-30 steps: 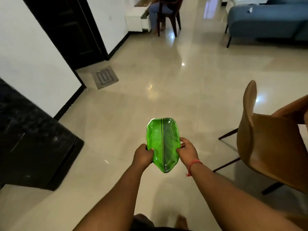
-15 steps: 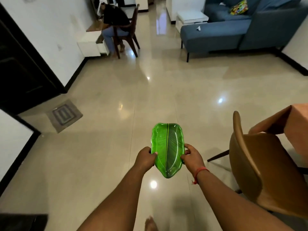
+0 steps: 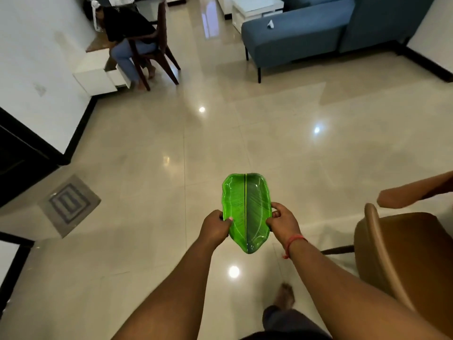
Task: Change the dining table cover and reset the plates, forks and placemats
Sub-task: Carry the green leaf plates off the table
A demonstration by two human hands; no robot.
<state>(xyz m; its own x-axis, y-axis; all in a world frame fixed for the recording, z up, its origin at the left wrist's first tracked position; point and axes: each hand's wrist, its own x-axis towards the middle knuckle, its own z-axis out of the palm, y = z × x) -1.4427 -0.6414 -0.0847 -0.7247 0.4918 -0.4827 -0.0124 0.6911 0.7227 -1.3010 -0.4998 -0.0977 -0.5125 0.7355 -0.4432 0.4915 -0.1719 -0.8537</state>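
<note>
A green leaf-shaped plate (image 3: pixel 246 207) hangs level over the tiled floor in front of me, its pointed end toward my body. My left hand (image 3: pixel 215 228) grips its left rim and my right hand (image 3: pixel 283 222), with a red thread at the wrist, grips its right rim. A corner of the dining table under an orange-brown cover (image 3: pixel 416 191) shows at the right edge. No forks or placemats are in view.
A brown dining chair (image 3: pixel 402 256) stands close on my right. A person sits on a wooden chair (image 3: pixel 157 45) at the far left by a white cabinet. A blue sofa (image 3: pixel 299 33) is at the back right. A grey doormat (image 3: pixel 67 203) lies left.
The view has swung right and farther into the room. The black counter has left the frame, and the seated person and sofa have come into view. Both hands keep hold of the plate.
</note>
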